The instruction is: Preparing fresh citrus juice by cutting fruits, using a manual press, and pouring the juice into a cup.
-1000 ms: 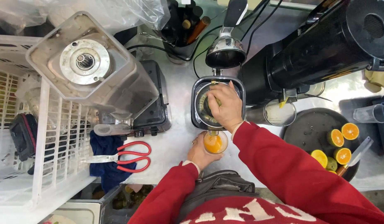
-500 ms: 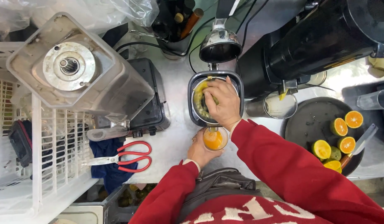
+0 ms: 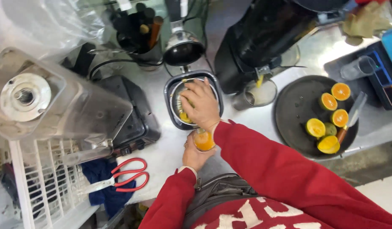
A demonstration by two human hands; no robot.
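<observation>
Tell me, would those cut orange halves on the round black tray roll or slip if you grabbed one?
The orange halves probably wouldn't roll: most lie with cut faces up on the black tray. Their wet-looking flesh suggests a slippery grip, and they likely squash somewhat when squeezed.

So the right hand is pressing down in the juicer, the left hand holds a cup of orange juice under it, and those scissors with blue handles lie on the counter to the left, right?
Not quite: the scissors have red handles, not blue, as the head view shows. The rest holds: the right hand is in the juicer, and the left hand holds the cup of orange juice below it.
</observation>
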